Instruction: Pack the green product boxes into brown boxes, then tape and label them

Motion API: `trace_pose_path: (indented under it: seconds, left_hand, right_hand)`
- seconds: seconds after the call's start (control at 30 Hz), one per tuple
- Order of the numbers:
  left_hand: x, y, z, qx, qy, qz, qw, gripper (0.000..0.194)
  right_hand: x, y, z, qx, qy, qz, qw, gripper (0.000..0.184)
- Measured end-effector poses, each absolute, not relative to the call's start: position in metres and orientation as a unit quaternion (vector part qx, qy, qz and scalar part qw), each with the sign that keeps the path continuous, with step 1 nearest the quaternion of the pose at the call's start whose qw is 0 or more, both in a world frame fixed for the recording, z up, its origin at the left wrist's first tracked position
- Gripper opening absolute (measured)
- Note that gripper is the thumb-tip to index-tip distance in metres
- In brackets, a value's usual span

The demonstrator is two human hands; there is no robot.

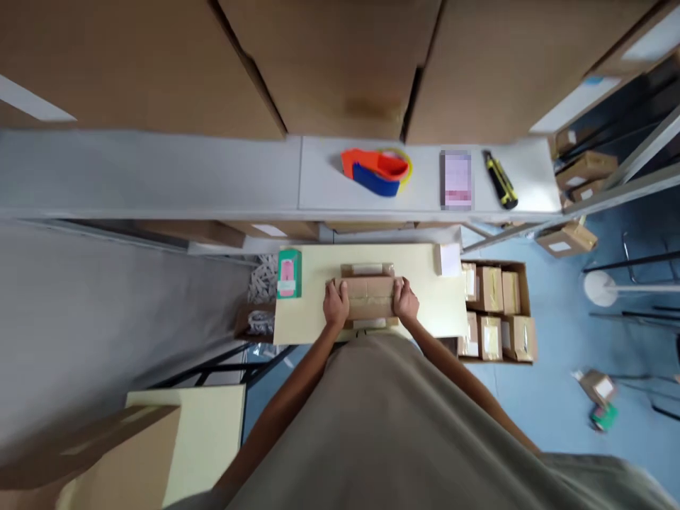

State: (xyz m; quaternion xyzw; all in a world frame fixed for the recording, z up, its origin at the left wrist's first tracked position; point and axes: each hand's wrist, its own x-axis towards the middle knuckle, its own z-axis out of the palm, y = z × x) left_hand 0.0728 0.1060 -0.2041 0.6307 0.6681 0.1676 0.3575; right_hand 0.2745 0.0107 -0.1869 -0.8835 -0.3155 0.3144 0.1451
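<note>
A brown cardboard box [370, 296] with a strip of clear tape across its top sits low in front of my body, over the pale yellow table [313, 326]. My left hand [336, 304] grips its left end, thumb on top. At the opposite end my right hand [406, 301] holds it the same way, fingers wrapped round the edge. Another brown package with a white label [367, 270] shows just beyond the box. More cardboard with a pale label peeks out on the near side; whether it belongs to the same box I cannot tell.
A green and pink box [288, 275] and a white block [449, 260] stand at the table's far corners. On the shelf above lie a red and blue tape dispenser [376, 172] and a yellow-black utility knife [500, 180]. An open carton [523, 287] at right contains several taped boxes.
</note>
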Motion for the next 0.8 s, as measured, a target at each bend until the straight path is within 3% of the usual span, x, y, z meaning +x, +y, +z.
trace_pose_path:
  seconds: [0.2, 0.4, 0.5, 0.6, 0.8]
  left_hand:
    - [0.063, 0.104, -0.188, 0.669, 0.635, 0.24, 0.303, 0.055]
    - [0.09, 0.14, -0.112, 0.738, 0.51, 0.397, 0.195, 0.057]
    - [0.112, 0.168, -0.061, 0.743, 0.443, 0.467, 0.183, 0.055]
    - [0.126, 0.175, -0.024, 0.733, 0.411, 0.506, 0.193, 0.051]
    - [0.127, 0.133, -0.025, 0.699, 0.424, 0.522, 0.242, 0.044]
  right_hand:
    - [0.27, 0.015, -0.172, -0.883, -0.378, 0.194, 0.199, 0.062]
    - [0.308, 0.122, -0.055, -0.766, -0.567, -0.022, 0.303, 0.055]
    - [0.322, 0.197, -0.007, -0.738, -0.619, -0.038, 0.265, 0.06]
    - [0.325, 0.249, 0.007, -0.76, -0.623, 0.002, 0.182, 0.054]
    - [0.33, 0.262, -0.003, -0.776, -0.615, 0.036, 0.138, 0.04]
